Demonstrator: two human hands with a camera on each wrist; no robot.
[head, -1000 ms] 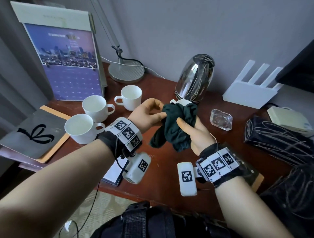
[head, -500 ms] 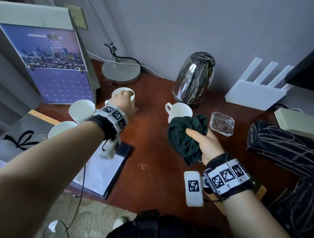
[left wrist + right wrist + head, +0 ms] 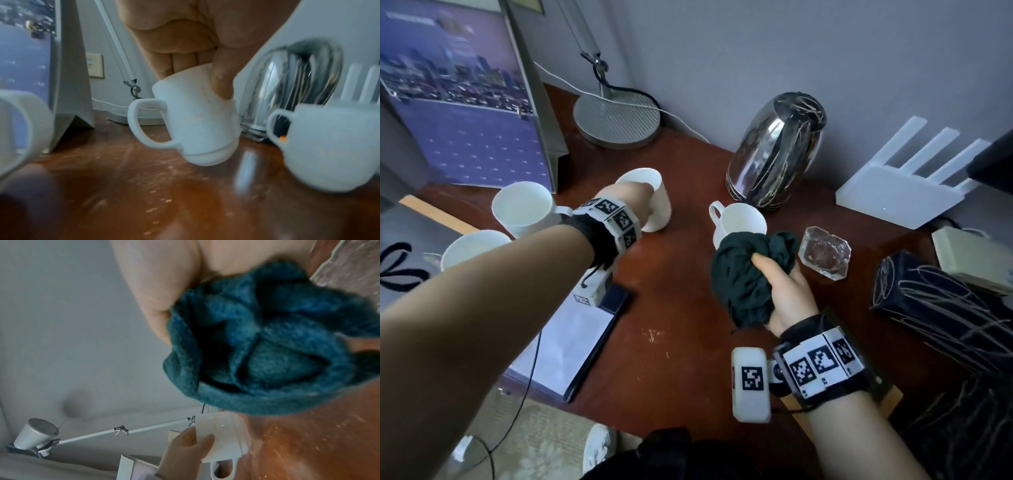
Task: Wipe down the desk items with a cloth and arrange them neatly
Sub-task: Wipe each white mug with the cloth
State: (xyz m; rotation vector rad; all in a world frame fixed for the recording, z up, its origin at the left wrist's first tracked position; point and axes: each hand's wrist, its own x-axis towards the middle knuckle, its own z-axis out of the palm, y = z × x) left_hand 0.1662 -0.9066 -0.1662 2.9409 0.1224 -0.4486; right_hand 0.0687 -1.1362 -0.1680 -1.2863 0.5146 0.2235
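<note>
Left hand (image 3: 631,197) curled over the rim of a white cup (image 3: 654,205), thumb (image 3: 223,78) outside and fingers (image 3: 174,65) inside; cup tipped and lifted off the desk (image 3: 671,308) in the left wrist view, handle (image 3: 144,123) pointing left; right hand (image 3: 784,291) squeezed tight round a balled-up dark green cloth (image 3: 743,277), held just above the desk; second cup (image 3: 739,221) standing just behind the cloth, handle to the left; two more cups (image 3: 524,209) (image 3: 472,246) at the left side of the desk, close together; shiny kettle (image 3: 777,147) at the back near the wall; small glass dish (image 3: 825,253) just right of the cloth; white router (image 3: 900,192) with flat aerials at the back right; lamp base (image 3: 616,120) at the back left, next to a big purple calendar (image 3: 458,102); notepad (image 3: 571,346) at the front edge, under the left arm; dark bag (image 3: 935,308) with thin light lines at the right.
</note>
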